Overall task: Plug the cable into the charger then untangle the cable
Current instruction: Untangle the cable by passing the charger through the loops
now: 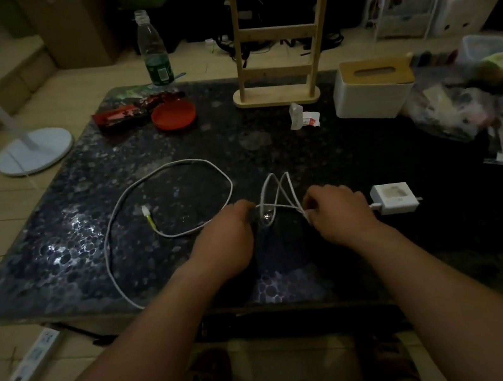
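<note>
Cable (pixel 172 165) white, looped, tangled between hands; left grip (pixel 233 226), right grip (pixel 336 206) pinch it.

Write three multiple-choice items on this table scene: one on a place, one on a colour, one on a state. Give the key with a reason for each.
1. Where does the charger lie?
A. just right of the right hand
B. beside the bottle
C. on the floor

2. What colour is the shallow dish at the table's far left?
A. white
B. red
C. blue

3. What state is the cable in?
A. coiled in a neat bundle
B. plugged into the charger, loops pinched between both hands
C. hanging off the wooden rack

Key: 1 A, it sits on the table beside that hand. 2 B, it is plainly red. 3 B, a white plug enters the charger; the left hand and right hand grip the loops.
</note>
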